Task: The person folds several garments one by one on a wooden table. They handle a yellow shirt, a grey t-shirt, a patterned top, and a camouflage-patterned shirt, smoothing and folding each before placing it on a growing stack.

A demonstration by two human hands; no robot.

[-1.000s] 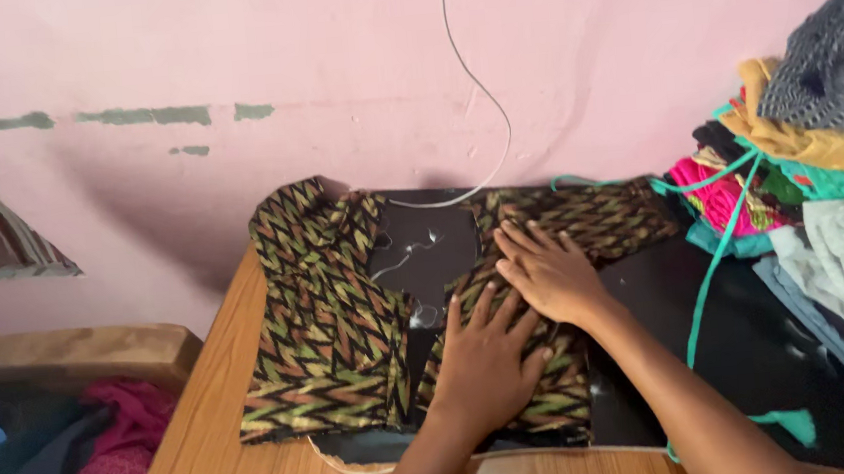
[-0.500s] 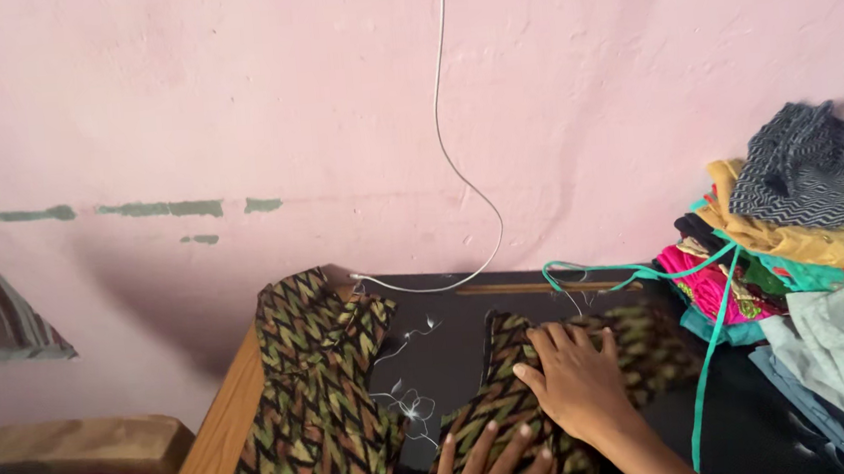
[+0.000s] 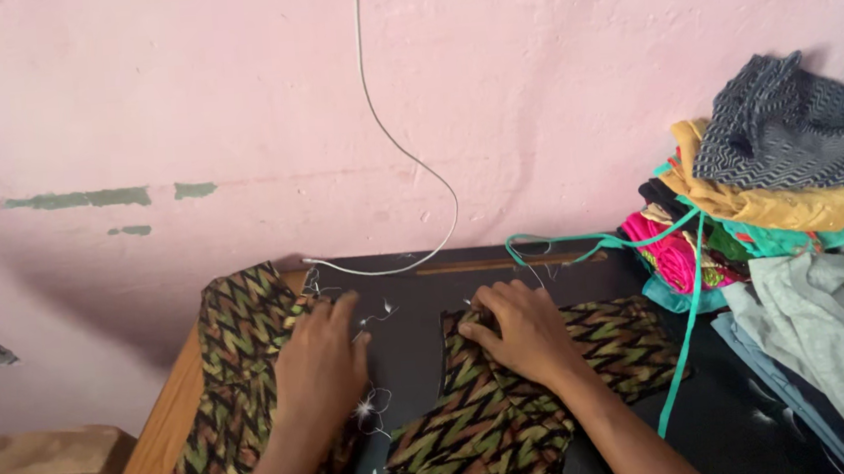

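Pink plaster wall [image 3: 181, 105], chipped to green in spots, backs a desk [image 3: 170, 417] with a wooden edge and a black top, and a thin white cord [image 3: 406, 158] hangs down the wall onto it. Spread across the desk lies a zigzag-patterned garment [image 3: 478, 433] in black, green and brown. Her left hand [image 3: 323, 360] lies flat and open on the left part of the cloth, fingers stretched forward. Her right hand [image 3: 522, 327] presses on the right part, fingers bent at the cloth's upper edge, seeming to pinch it. Loose white threads [image 3: 370, 407] lie between the hands. To the right sits a pile of folded clothes [image 3: 790, 198], a teal strap [image 3: 689, 316] trailing down from it.
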